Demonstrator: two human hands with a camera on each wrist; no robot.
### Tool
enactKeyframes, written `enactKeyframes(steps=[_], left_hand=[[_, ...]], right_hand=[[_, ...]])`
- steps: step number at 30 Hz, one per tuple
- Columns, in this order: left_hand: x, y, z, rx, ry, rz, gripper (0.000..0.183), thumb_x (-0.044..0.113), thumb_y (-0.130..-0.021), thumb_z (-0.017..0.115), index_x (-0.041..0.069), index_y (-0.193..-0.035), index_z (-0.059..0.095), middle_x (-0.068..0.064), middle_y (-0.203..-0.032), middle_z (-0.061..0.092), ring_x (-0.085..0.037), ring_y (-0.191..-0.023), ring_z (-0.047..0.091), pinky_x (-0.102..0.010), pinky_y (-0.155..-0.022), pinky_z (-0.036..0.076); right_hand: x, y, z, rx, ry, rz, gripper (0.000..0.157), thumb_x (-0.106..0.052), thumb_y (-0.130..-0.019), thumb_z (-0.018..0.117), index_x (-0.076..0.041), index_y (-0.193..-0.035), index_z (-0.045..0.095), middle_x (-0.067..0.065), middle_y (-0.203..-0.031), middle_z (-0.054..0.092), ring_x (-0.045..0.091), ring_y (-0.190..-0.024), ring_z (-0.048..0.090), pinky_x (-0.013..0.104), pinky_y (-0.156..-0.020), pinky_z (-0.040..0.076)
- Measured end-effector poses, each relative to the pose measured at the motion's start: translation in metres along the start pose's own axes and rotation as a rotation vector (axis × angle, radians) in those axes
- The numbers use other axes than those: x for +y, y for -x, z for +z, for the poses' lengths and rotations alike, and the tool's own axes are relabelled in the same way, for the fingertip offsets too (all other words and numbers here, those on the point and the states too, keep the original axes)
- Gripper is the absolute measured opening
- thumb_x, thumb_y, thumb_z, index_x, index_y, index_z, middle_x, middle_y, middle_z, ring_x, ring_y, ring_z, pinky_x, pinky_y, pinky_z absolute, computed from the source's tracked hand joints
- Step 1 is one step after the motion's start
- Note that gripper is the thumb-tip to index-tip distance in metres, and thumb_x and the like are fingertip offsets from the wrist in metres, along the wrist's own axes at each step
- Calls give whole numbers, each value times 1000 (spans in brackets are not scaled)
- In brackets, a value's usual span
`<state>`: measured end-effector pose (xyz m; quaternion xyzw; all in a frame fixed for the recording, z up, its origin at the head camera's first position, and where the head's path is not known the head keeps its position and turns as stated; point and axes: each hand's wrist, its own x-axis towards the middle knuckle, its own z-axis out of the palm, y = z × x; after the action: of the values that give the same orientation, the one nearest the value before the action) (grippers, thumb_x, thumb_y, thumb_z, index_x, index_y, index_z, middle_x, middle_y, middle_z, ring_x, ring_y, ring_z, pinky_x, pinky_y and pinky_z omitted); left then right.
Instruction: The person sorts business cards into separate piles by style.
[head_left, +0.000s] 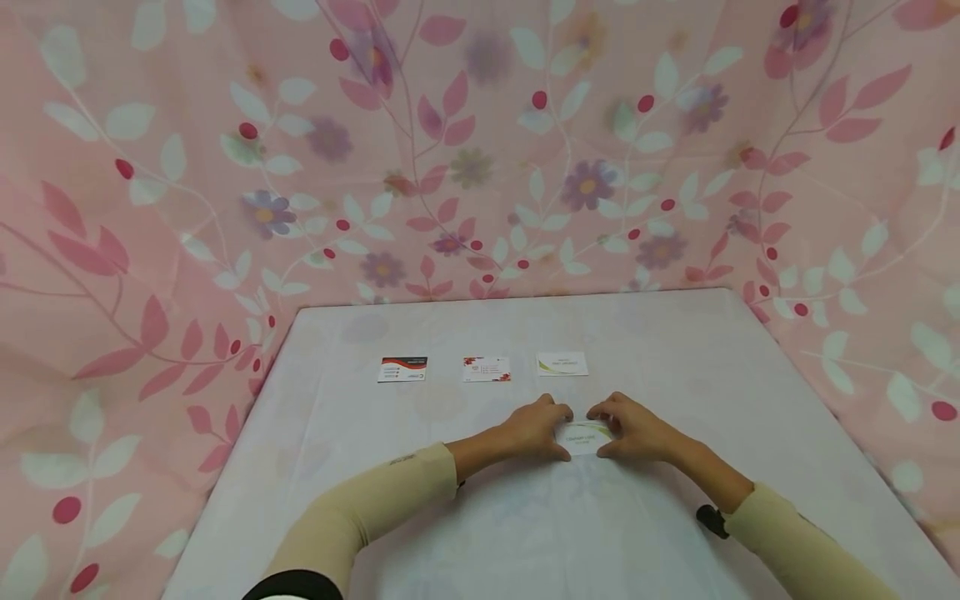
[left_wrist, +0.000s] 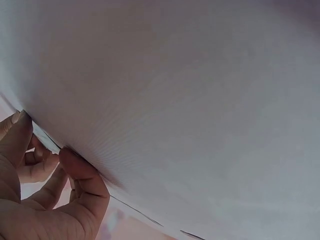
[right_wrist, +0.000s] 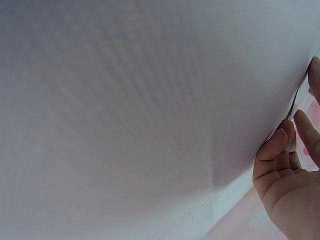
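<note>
A white business card with green curves and small print [head_left: 583, 438] lies at the table's middle right, between both hands. My left hand [head_left: 534, 429] holds its left edge, with thumb at the near corner and index finger at the far one. On the other side my right hand [head_left: 637, 427] grips the right edge in the same manner, fingers bent. In the left wrist view the left hand [left_wrist: 60, 205] has its fingertips down at the table surface. The right wrist view has the right hand [right_wrist: 290, 185] at the card's thin edge, with the printed face not visible there.
Farther back, in a row on the white-covered table [head_left: 450, 517], lie a black, red and white card [head_left: 402, 369], a card with red floral corners [head_left: 487, 369] and a green-and-white card [head_left: 562, 363]. A pink floral curtain [head_left: 480, 150] surrounds the table's back and sides.
</note>
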<state>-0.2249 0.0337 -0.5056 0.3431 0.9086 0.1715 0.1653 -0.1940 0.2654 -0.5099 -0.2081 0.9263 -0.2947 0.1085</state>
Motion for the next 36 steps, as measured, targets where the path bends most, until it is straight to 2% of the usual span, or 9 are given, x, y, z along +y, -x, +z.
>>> enactKeyframes(steps=[7,11,15,21,27,32,36], left_hand=[[0,1,0,-3,46,-33,58,37,-75,87,16,-123,63,0,-101,51,-9,-80,48,-21,-66,40],[-1,2,-1,10,46,-35,56,36,-76,86,15,-122,61,0,-101,52,-9,-80,48,-20,-66,41],[-2,3,-1,10,34,-24,56,35,-78,84,16,-124,58,1,-102,56,-8,-83,48,-21,-69,41],[-2,5,1,-20,98,-8,57,30,-82,81,15,-129,54,3,-100,59,-8,-82,51,-20,-70,41],[-7,8,2,-14,166,20,62,27,-82,82,15,-134,50,6,-89,56,-7,-79,51,-18,-69,40],[-11,9,-2,5,224,39,65,24,-82,82,11,-138,52,5,-84,56,-6,-75,51,-17,-66,41],[-14,10,-5,22,243,59,60,21,-82,82,8,-135,56,5,-77,56,-4,-68,50,-17,-60,41]], right_hand=[[-4,-2,-1,1,-9,39,49,-19,-70,90,-8,-110,64,6,-98,51,13,-82,47,22,-71,42],[-9,-2,-3,-22,-38,55,47,-17,-75,86,-8,-112,57,3,-89,53,12,-76,47,22,-66,41],[-11,-1,-3,-36,-58,50,36,-12,-85,76,-6,-114,54,1,-81,54,11,-69,47,23,-61,40],[-12,1,2,-9,-105,82,17,-1,-95,58,-7,-111,56,2,-89,62,12,-74,53,24,-62,44],[-13,1,3,16,-168,114,16,0,-96,55,-7,-109,58,3,-84,60,14,-73,52,24,-62,44],[-14,-1,1,20,-220,155,16,-1,-96,55,-6,-112,58,4,-79,56,15,-69,51,25,-59,44],[-15,-1,-1,40,-236,156,22,-8,-94,63,-8,-116,61,4,-79,54,15,-68,50,26,-57,43]])
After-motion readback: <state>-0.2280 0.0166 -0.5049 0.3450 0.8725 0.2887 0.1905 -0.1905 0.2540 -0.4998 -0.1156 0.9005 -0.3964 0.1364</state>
